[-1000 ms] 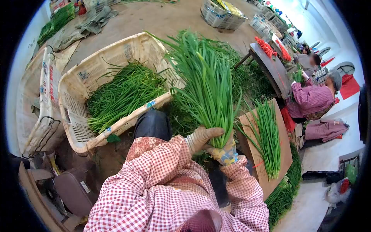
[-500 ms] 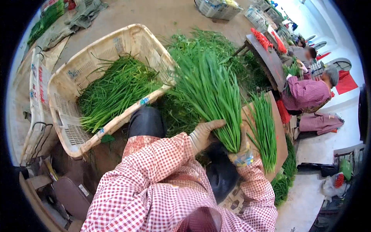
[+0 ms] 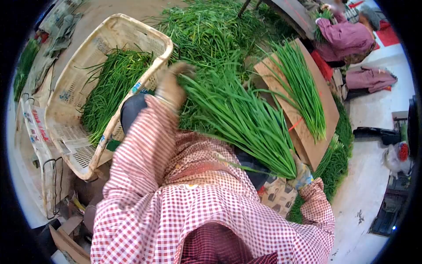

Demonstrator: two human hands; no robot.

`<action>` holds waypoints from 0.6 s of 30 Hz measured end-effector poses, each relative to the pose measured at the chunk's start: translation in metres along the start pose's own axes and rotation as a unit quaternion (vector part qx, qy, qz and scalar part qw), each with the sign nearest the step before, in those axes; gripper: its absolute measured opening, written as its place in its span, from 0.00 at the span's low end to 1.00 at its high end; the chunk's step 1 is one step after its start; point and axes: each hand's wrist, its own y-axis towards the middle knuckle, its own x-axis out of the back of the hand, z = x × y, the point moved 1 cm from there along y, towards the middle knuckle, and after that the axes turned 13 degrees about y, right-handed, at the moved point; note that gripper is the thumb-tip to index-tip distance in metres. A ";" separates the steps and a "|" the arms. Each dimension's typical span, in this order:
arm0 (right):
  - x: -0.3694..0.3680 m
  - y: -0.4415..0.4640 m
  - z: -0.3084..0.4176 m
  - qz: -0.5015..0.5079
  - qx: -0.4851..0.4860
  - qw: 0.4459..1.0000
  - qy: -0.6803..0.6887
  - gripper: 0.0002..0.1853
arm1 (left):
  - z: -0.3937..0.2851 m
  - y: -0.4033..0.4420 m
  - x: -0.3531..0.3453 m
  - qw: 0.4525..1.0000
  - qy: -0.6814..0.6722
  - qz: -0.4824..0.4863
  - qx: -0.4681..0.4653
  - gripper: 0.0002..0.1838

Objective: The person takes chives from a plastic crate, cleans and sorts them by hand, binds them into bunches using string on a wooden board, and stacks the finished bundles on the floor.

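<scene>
We clasp the bunch (image 3: 252, 125) by its stem ends (image 3: 288, 170) in our right hand (image 3: 302, 173), slanted beside the board (image 3: 332, 119), likely so its leaves (image 3: 224, 103) fan freely towards our left hand (image 3: 172, 87), whose blurred grip we cannot tell.

The left hand (image 3: 172, 86) is blurred, so whether it touches the leaf tips is unclear. The green bunch (image 3: 252, 121) hides some of the right hand's (image 3: 302, 170) fingers. The top edge cuts off the dark table (image 3: 293, 15); the red lettering (image 3: 40, 126) is unreadable.
</scene>
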 end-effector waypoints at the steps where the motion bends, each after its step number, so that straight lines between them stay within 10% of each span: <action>1: 0.008 -0.002 -0.011 0.001 -0.006 0.999 0.050 0.30 | -0.025 -0.003 0.002 0.997 -0.031 -0.056 0.036 0.28; 5: 0.021 -0.005 -0.005 0.047 0.113 0.909 -0.399 0.33 | -0.087 -0.047 0.013 0.906 0.375 -0.139 -0.140 0.27; 8: 0.036 0.000 -0.022 0.038 0.059 0.990 -0.122 0.36 | -0.083 -0.077 0.014 0.878 0.452 0.029 -0.152 0.15; 10: 0.040 0.007 -0.013 0.072 0.146 0.850 -0.501 0.34 | -0.068 -0.112 -0.006 0.833 0.539 0.072 -0.099 0.10; 18: 0.074 0.022 -0.056 0.047 0.096 0.962 -0.253 0.34 | 0.000 -0.155 -0.053 0.731 0.618 0.199 -0.208 0.10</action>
